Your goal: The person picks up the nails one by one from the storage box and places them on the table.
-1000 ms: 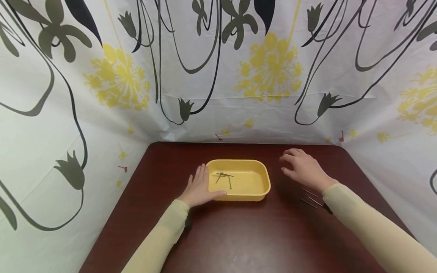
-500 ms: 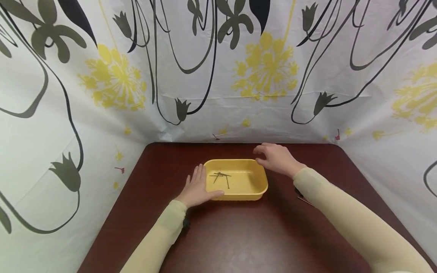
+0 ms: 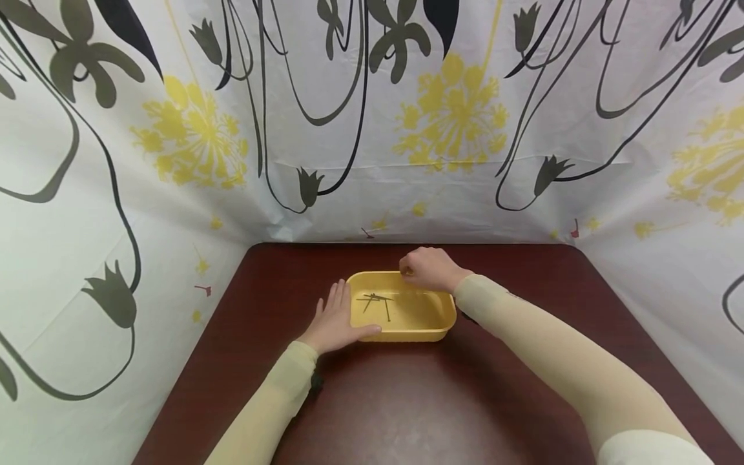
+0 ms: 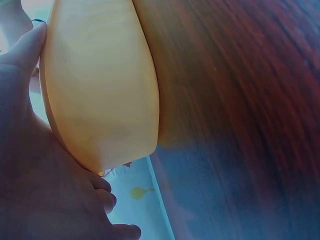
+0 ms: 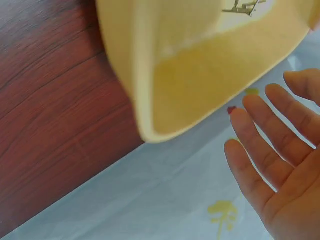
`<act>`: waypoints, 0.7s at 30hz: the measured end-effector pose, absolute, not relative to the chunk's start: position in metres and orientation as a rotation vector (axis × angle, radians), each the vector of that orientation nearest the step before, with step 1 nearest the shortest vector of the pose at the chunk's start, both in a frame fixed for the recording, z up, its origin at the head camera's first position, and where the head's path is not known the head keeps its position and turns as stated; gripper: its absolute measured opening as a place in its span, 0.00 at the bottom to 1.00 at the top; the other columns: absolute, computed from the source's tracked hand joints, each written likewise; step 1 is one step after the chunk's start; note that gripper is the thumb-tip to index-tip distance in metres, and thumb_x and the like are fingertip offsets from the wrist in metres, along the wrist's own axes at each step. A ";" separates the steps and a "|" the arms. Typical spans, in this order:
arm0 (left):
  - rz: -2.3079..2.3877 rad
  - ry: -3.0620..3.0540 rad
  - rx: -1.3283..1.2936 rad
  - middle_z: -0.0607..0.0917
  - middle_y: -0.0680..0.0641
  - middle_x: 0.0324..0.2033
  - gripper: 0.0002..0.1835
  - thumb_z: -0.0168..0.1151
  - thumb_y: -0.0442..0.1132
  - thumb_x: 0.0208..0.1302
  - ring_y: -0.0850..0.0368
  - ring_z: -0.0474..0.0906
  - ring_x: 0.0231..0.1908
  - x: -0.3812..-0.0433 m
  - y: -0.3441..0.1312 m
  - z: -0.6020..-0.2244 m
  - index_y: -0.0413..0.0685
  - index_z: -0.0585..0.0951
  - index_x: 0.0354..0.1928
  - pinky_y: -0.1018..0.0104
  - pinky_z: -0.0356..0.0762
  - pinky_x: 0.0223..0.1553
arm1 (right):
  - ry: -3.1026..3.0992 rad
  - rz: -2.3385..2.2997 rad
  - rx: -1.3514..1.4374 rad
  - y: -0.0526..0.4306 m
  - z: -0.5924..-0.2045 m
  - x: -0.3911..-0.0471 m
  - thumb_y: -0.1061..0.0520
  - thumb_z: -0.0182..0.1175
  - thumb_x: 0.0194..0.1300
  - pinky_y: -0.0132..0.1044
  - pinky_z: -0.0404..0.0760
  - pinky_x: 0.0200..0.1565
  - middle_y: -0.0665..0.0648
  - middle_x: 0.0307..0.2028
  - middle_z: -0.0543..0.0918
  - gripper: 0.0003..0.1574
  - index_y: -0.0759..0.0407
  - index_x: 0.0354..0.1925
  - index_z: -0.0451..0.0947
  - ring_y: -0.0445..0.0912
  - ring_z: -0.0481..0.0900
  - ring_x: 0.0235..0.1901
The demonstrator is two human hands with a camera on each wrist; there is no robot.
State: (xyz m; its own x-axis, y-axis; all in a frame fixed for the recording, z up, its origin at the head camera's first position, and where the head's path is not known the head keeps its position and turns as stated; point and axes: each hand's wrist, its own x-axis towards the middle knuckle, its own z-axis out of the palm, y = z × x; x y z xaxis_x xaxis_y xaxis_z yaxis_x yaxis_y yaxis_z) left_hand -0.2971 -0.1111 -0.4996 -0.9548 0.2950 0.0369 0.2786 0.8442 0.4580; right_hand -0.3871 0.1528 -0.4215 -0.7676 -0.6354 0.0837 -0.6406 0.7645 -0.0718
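A yellow plastic tray (image 3: 427, 316) stands on the table, with several thin metal nails (image 3: 376, 301) lying crossed in its left half. My left hand (image 3: 332, 323) rests against the tray's left side, fingers straight and thumb along the front rim; the left wrist view has this hand (image 4: 55, 185) beside the tray's outer wall (image 4: 102, 85). Over the tray's back rim is my right hand (image 3: 431, 268), fingers bent in the head view. The right wrist view shows its fingers (image 5: 260, 140) curved near the rim (image 5: 145, 125). I see no nail between its fingertips, which are partly hidden.
The dark red-brown table (image 3: 378, 400) extends around the tray. A white patterned cloth (image 3: 360, 161) hangs behind the table and along both sides. My right forearm (image 3: 552, 349) covers the table area right of the tray.
My right hand has moved left from the right of the tray to over its back rim. The loose nails on the table at right are now hidden by that arm. My left hand stays put.
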 end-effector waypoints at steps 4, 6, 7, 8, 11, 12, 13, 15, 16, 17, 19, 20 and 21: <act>0.727 2.979 0.466 0.37 0.42 0.79 0.70 0.58 0.80 0.52 0.49 0.31 0.78 -0.297 -0.112 -0.500 0.41 0.39 0.80 0.38 0.39 0.72 | -2.889 0.152 1.112 0.136 -0.429 -0.393 0.57 0.59 0.67 0.35 0.67 0.21 0.42 0.18 0.74 0.13 0.45 0.25 0.81 0.38 0.66 0.16; 0.728 2.973 0.464 0.37 0.43 0.79 0.70 0.58 0.81 0.52 0.51 0.30 0.77 -0.297 -0.112 -0.500 0.42 0.38 0.80 0.38 0.38 0.72 | -2.893 0.137 1.124 0.129 -0.434 -0.395 0.58 0.58 0.67 0.33 0.62 0.19 0.42 0.14 0.68 0.18 0.45 0.20 0.76 0.37 0.60 0.14; 0.733 2.971 0.466 0.37 0.43 0.79 0.70 0.58 0.80 0.52 0.51 0.30 0.78 -0.297 -0.112 -0.500 0.42 0.38 0.80 0.38 0.38 0.72 | -2.898 0.121 1.124 0.125 -0.436 -0.396 0.58 0.57 0.66 0.33 0.60 0.19 0.42 0.13 0.65 0.19 0.44 0.18 0.73 0.37 0.58 0.13; 0.733 2.970 0.467 0.36 0.43 0.79 0.70 0.58 0.81 0.52 0.51 0.30 0.78 -0.296 -0.112 -0.500 0.41 0.38 0.80 0.39 0.38 0.72 | -2.904 0.096 1.120 0.122 -0.438 -0.397 0.58 0.57 0.66 0.33 0.59 0.18 0.42 0.12 0.62 0.21 0.45 0.17 0.69 0.37 0.56 0.13; 0.734 2.967 0.481 0.37 0.42 0.79 0.70 0.58 0.80 0.52 0.48 0.32 0.78 -0.297 -0.111 -0.502 0.40 0.39 0.80 0.37 0.39 0.72 | -2.927 0.027 1.103 0.112 -0.445 -0.397 0.55 0.61 0.66 0.33 0.58 0.19 0.43 0.12 0.57 0.26 0.45 0.15 0.64 0.38 0.54 0.13; 0.732 2.967 0.484 0.37 0.42 0.79 0.70 0.58 0.80 0.52 0.47 0.33 0.78 -0.297 -0.111 -0.502 0.39 0.40 0.80 0.37 0.39 0.72 | -2.935 0.007 1.098 0.109 -0.446 -0.397 0.54 0.63 0.66 0.33 0.59 0.19 0.43 0.12 0.56 0.27 0.45 0.14 0.63 0.38 0.54 0.13; 0.730 2.967 0.486 0.38 0.42 0.79 0.70 0.58 0.80 0.53 0.46 0.34 0.78 -0.298 -0.111 -0.503 0.39 0.40 0.80 0.37 0.40 0.72 | -2.942 -0.009 1.093 0.107 -0.448 -0.396 0.53 0.64 0.66 0.33 0.60 0.18 0.43 0.11 0.56 0.28 0.45 0.14 0.62 0.38 0.55 0.13; 0.728 2.967 0.489 0.38 0.41 0.79 0.70 0.58 0.80 0.53 0.45 0.34 0.78 -0.298 -0.111 -0.503 0.39 0.41 0.80 0.36 0.40 0.72 | -2.957 -0.030 1.089 0.102 -0.450 -0.395 0.51 0.67 0.66 0.33 0.61 0.18 0.43 0.11 0.55 0.31 0.46 0.13 0.61 0.38 0.55 0.13; 0.730 2.969 0.487 0.38 0.42 0.79 0.70 0.58 0.80 0.53 0.45 0.34 0.78 -0.298 -0.111 -0.503 0.39 0.41 0.80 0.37 0.40 0.72 | -2.962 -0.039 1.090 0.099 -0.451 -0.394 0.52 0.67 0.66 0.34 0.62 0.18 0.44 0.11 0.55 0.32 0.47 0.12 0.60 0.38 0.55 0.13; 0.728 2.970 0.484 0.38 0.42 0.79 0.70 0.58 0.80 0.53 0.45 0.34 0.78 -0.298 -0.111 -0.503 0.39 0.41 0.80 0.37 0.40 0.72 | -2.966 -0.047 1.090 0.097 -0.452 -0.394 0.52 0.67 0.66 0.34 0.62 0.18 0.44 0.10 0.55 0.33 0.47 0.12 0.59 0.39 0.55 0.13; 0.728 2.976 0.482 0.38 0.42 0.79 0.70 0.58 0.80 0.53 0.46 0.34 0.78 -0.298 -0.111 -0.502 0.39 0.41 0.80 0.37 0.40 0.72 | -2.971 -0.077 1.085 0.093 -0.455 -0.394 0.53 0.66 0.67 0.34 0.63 0.17 0.44 0.10 0.55 0.33 0.47 0.11 0.59 0.38 0.56 0.12; 0.728 2.979 0.484 0.38 0.42 0.79 0.70 0.58 0.80 0.53 0.47 0.33 0.78 -0.298 -0.111 -0.502 0.39 0.41 0.80 0.37 0.41 0.72 | -2.973 -0.090 1.078 0.091 -0.456 -0.395 0.53 0.66 0.66 0.34 0.64 0.18 0.44 0.09 0.56 0.33 0.47 0.11 0.60 0.38 0.57 0.12; 0.731 2.980 0.486 0.38 0.42 0.79 0.69 0.59 0.79 0.53 0.47 0.33 0.78 -0.298 -0.111 -0.502 0.38 0.41 0.80 0.37 0.41 0.72 | -2.974 -0.103 1.073 0.089 -0.458 -0.396 0.53 0.67 0.66 0.34 0.64 0.18 0.44 0.10 0.57 0.32 0.48 0.11 0.60 0.39 0.58 0.12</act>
